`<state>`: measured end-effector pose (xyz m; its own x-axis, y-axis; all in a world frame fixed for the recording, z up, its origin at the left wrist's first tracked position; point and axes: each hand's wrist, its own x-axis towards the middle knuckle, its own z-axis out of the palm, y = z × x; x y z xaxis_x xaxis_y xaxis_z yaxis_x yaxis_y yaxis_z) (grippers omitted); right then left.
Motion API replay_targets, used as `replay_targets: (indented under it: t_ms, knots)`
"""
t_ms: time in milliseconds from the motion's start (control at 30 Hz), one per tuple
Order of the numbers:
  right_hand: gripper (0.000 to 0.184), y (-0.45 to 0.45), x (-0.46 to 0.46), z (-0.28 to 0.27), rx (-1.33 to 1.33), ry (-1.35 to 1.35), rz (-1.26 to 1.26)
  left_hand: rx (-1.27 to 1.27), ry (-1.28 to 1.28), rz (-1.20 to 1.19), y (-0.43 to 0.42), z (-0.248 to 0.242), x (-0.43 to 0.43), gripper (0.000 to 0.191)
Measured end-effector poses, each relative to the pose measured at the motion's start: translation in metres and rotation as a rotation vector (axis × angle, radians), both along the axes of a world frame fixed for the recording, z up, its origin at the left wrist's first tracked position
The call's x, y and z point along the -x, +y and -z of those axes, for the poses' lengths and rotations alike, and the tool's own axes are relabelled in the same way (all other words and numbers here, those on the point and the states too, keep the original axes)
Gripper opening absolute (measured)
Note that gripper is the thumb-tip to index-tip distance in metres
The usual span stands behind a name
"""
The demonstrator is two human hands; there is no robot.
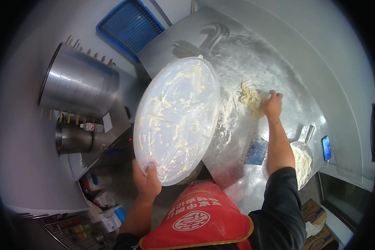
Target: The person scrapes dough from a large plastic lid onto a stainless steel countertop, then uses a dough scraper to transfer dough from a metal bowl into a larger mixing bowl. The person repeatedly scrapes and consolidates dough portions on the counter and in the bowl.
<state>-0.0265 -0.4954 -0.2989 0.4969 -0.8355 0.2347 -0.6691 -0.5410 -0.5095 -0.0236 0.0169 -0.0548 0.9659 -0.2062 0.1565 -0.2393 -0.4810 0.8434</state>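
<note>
A large, translucent plastic basin or lid [178,122], its visible face smeared with dough, is tilted up at the near left edge of the steel worktable [287,84]. My left hand [147,179] grips its lower rim, thumb on the smeared face. Out over the floured table, my right hand [272,104] has its fingers on a ragged lump of dough [251,97]; part of the grip is hidden. Nearer to me, a flat blue scraper [256,151] lies on the steel. Right of my forearm stands a metal scoop or pan of flour [303,164] with a handle.
At the back left is a blue plastic crate [129,28]. Further left are a large steel drum [81,81] with wooden pegs, a steel pot [73,137] and a plastic bottle [92,127]. A phone [326,148] with a cable is at the table's right edge. Cardboard boxes [315,215] sit lower right.
</note>
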Motion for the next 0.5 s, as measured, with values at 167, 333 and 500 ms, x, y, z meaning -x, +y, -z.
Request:
replay_targets:
  t_ms: [167,333,500]
  knots:
    - [0.032,-0.008,0.012,-0.007,0.118,0.096,-0.167,0.027,0.022,-0.007,0.001,0.001,-0.001,0.038]
    - [0.03,0.001,0.001,0.016,-0.155,0.119,-0.383,0.077,0.031,-0.001,-0.018,-0.005,-0.006,0.039]
    - [0.038,0.033,-0.007,-0.037,-0.447,0.087,-0.512,0.124,0.029,-0.009,-0.012,-0.002,-0.01,0.04]
